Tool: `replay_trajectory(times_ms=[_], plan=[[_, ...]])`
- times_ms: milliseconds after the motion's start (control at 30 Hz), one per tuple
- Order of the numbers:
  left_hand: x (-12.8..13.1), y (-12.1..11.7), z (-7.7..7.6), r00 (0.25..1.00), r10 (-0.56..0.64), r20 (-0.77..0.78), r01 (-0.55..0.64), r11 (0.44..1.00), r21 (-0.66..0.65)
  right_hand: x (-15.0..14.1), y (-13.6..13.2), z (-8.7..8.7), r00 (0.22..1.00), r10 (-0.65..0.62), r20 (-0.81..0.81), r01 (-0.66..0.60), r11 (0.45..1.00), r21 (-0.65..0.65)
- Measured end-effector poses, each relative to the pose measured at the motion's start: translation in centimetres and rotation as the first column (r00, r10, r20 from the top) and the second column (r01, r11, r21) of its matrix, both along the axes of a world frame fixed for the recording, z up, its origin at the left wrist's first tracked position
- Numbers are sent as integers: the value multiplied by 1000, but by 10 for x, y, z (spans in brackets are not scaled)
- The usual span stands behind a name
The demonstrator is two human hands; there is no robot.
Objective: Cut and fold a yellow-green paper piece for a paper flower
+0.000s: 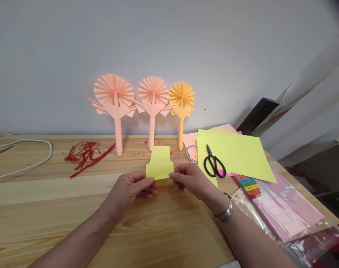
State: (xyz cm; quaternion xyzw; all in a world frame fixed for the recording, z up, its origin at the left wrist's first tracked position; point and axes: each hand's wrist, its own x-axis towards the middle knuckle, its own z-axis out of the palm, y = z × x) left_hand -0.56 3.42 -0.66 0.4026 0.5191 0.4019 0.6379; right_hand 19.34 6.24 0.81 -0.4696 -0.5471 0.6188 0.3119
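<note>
Above the middle of the table I hold a small piece of yellow paper (159, 163), wider at its near end and narrower at its far end. My left hand (137, 186) pinches its lower left corner, thumb on top and fingers underneath. At the lower right corner my right hand (187, 178) grips it between thumb and fingers. A band of the paper looks folded over across the wide part. Behind it, three folded-paper figures with round pleated fans lean upright against the wall: a large peach one (117, 130), a smaller peach one (152, 128) and an orange-yellow one (181, 126).
Black-handled scissors (214, 163) lie on yellow sheets (239, 152) at the right. Nearer stands plastic-wrapped pink paper (287, 208). Red threads (85, 156) and a white cable (46, 162) lie left. A black cylinder (257, 115) leans at the back right.
</note>
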Motion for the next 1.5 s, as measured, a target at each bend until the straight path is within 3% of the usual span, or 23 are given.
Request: replay_trajectory(times_ms=[300, 667, 1033, 1300, 1400, 1500], plan=[[0, 2, 7, 997, 45, 61, -43, 999, -25, 1, 2, 0, 1000, -26, 13, 26, 1000, 10], [3, -2, 7, 980, -73, 183, 96, 988, -117, 1, 1, 0, 992, 111, 51, -116, 989, 94], [5, -1, 5, 987, -59, 151, 78, 990, -120, 0, -3, 9, 997, 72, -9, -71, 996, 62], [4, -2, 4, 989, -68, 134, 81, 992, -92, -2, -4, 2, 994, 109, -13, -109, 994, -25], [4, -2, 4, 990, -57, 128, 70, 993, -98, -2, -4, 1, 998, 63, -5, -63, 998, 10], [4, -1, 3, 993, -46, 110, 57, 993, -99, -1, -3, 2, 997, -79, 12, 76, 985, 156]])
